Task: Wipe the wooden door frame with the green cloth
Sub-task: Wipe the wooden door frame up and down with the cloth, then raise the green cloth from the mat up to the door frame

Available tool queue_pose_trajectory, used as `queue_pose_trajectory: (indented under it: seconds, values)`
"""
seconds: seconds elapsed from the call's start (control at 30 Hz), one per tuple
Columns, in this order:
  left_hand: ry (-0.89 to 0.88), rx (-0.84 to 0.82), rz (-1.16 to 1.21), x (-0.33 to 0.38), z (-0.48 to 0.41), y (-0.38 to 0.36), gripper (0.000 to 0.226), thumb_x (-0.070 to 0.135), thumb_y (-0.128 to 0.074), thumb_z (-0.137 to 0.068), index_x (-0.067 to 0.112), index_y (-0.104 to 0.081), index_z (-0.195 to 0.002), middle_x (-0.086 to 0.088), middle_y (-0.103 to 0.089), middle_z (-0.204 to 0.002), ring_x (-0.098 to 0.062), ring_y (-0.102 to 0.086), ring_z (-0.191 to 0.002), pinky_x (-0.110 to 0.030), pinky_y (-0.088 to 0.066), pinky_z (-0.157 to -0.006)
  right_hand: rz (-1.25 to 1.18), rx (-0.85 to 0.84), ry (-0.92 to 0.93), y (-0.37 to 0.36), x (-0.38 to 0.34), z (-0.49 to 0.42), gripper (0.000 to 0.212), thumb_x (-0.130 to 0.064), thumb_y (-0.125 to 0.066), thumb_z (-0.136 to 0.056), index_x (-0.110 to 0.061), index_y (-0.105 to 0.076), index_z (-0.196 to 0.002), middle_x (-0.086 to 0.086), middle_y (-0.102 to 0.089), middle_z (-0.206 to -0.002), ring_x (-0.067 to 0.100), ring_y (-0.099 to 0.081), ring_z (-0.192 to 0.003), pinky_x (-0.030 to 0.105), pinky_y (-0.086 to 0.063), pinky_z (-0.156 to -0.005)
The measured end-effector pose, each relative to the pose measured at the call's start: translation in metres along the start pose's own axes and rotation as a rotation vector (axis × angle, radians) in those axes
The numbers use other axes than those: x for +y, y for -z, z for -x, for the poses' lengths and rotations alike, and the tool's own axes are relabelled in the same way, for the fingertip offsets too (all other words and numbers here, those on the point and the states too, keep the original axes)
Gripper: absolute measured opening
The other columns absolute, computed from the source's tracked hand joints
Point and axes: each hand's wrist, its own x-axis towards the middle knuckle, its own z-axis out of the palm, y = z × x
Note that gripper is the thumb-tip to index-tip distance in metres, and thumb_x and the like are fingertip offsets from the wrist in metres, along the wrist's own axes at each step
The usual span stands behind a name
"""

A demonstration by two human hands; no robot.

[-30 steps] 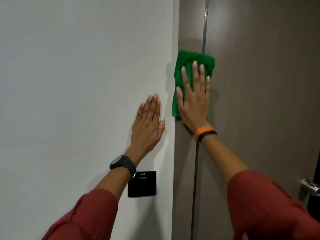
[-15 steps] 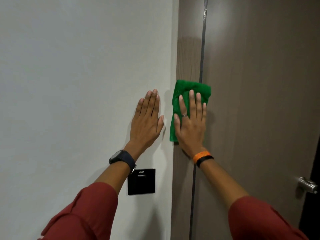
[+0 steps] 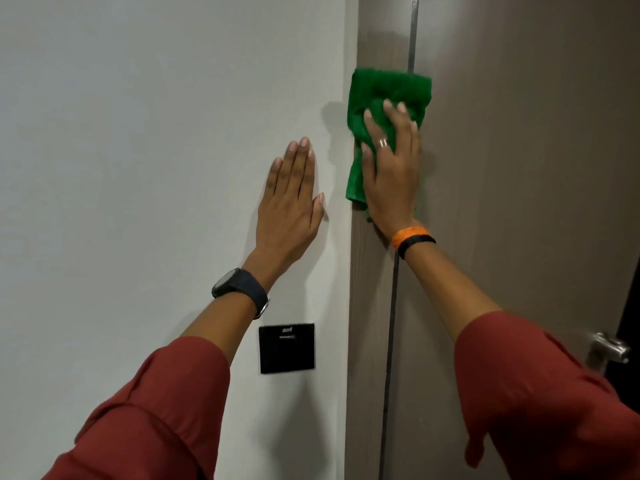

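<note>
The green cloth (image 3: 388, 95) lies flat against the wooden door frame (image 3: 369, 306), a brown vertical strip between the white wall and the door. My right hand (image 3: 389, 168) presses on the cloth with fingers slightly curled into it; the cloth sticks out above and to the left of the hand. My left hand (image 3: 291, 202) rests flat on the white wall, fingers together, just left of the frame and lower than the cloth.
A black wall switch plate (image 3: 286, 348) sits on the white wall (image 3: 138, 168) below my left wrist. The brown door (image 3: 519, 168) fills the right side, with a metal handle (image 3: 609, 348) at its right edge and a dark gap beyond.
My right hand slid the cloth down the frame, then back up again. My left hand stayed flat on the wall at about the same spot.
</note>
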Motion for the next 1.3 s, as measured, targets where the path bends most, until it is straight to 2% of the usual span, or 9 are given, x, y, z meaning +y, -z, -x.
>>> queue_pose_trajectory:
  seconds: [0.13, 0.3, 0.5, 0.73, 0.83, 0.97, 1.17, 1.23, 1.3]
  values:
    - [0.024, -0.033, 0.139, 0.01, 0.052, 0.002, 0.062, 0.019, -0.035, -0.106, -0.004, -0.02, -0.162, -0.019, -0.019, -0.172, -0.03, -0.013, -0.161, -0.044, -0.012, -0.132, -0.163, 0.007, -0.115, 0.017, -0.001, 0.084, 0.035, 0.007, -0.063, -0.096, -0.004, -0.07, -0.128, 0.024, -0.062, -0.135, 0.03, -0.042, -0.132, 0.062, -0.047, -0.11]
    - [0.009, -0.14, 0.17, 0.027, 0.134, 0.007, 0.06, 0.018, -0.035, -0.104, -0.005, -0.028, -0.159, -0.02, -0.029, -0.168, -0.032, -0.021, -0.159, -0.046, -0.018, -0.132, -0.201, -0.147, -0.312, 0.047, -0.013, 0.179, 0.031, 0.012, -0.065, -0.094, -0.001, -0.074, -0.12, 0.022, -0.065, -0.126, 0.027, -0.046, -0.125, 0.022, -0.041, -0.117]
    - [0.004, -0.328, 0.209, 0.044, 0.238, 0.014, 0.059, 0.018, -0.036, -0.105, -0.003, -0.029, -0.159, -0.018, -0.028, -0.169, -0.032, -0.018, -0.159, -0.047, -0.016, -0.132, -0.141, -0.38, -0.503, 0.084, -0.037, 0.266, 0.03, 0.021, -0.067, -0.086, 0.004, -0.077, -0.109, 0.026, -0.069, -0.114, 0.043, -0.06, -0.113, 0.004, -0.035, -0.108]
    - [0.081, -0.596, 0.222, 0.052, 0.38, 0.033, 0.058, 0.019, -0.033, -0.105, -0.002, -0.033, -0.158, -0.018, -0.034, -0.167, -0.033, -0.024, -0.158, -0.047, -0.019, -0.131, -0.222, -0.518, -0.772, 0.118, -0.073, 0.361, 0.028, 0.025, -0.06, -0.087, 0.01, -0.076, -0.104, 0.03, -0.066, -0.112, 0.013, -0.05, -0.111, -0.008, -0.033, -0.099]
    - [0.135, -0.709, 0.223, 0.055, 0.449, 0.039, 0.059, 0.018, -0.039, -0.105, -0.001, -0.029, -0.16, -0.017, -0.03, -0.169, -0.031, -0.02, -0.159, -0.046, -0.015, -0.132, -0.223, -0.656, -0.862, 0.13, -0.095, 0.43, 0.024, 0.023, -0.063, -0.086, 0.009, -0.075, -0.103, 0.032, -0.064, -0.112, -0.003, -0.049, -0.104, -0.004, -0.036, -0.099]
    - [0.196, -0.814, 0.221, 0.065, 0.536, 0.05, 0.059, 0.014, -0.05, -0.103, -0.004, -0.035, -0.157, -0.018, -0.036, -0.166, -0.032, -0.027, -0.157, -0.047, -0.019, -0.13, -0.246, -0.833, -1.096, 0.145, -0.123, 0.524, 0.021, 0.015, -0.065, -0.091, -0.003, -0.074, -0.098, 0.008, -0.057, -0.113, 0.029, -0.056, -0.11, 0.039, -0.051, -0.108]
    - [0.331, -0.996, 0.304, 0.084, 0.688, 0.053, 0.055, 0.017, -0.038, -0.105, -0.005, -0.039, -0.155, -0.019, -0.039, -0.164, -0.034, -0.03, -0.156, -0.05, -0.025, -0.129, -0.112, -1.135, -1.2, 0.174, -0.158, 0.686, 0.033, 0.007, -0.058, -0.098, -0.022, -0.067, -0.086, -0.007, -0.049, -0.108, 0.007, -0.061, -0.096, 0.043, -0.054, -0.103]
    - [0.36, -1.072, 0.302, 0.094, 0.755, 0.047, 0.054, 0.019, -0.036, -0.104, -0.006, -0.043, -0.152, -0.021, -0.043, -0.161, -0.035, -0.034, -0.154, -0.054, -0.03, -0.126, -0.062, -1.244, -1.125, 0.188, -0.167, 0.756, 0.027, 0.007, -0.056, -0.099, -0.016, -0.067, -0.092, -0.008, -0.05, -0.109, -0.003, -0.06, -0.093, 0.04, -0.056, -0.099]
    - [0.393, -1.136, 0.315, 0.105, 0.853, 0.031, 0.053, 0.017, -0.04, -0.102, -0.009, -0.05, -0.146, -0.023, -0.05, -0.155, -0.039, -0.042, -0.149, -0.057, -0.036, -0.122, -0.057, -1.403, -1.06, 0.199, -0.18, 0.861, 0.019, 0.008, -0.059, -0.095, -0.007, -0.07, -0.1, 0.003, -0.058, -0.117, 0.007, -0.056, -0.103, 0.041, -0.055, -0.1]
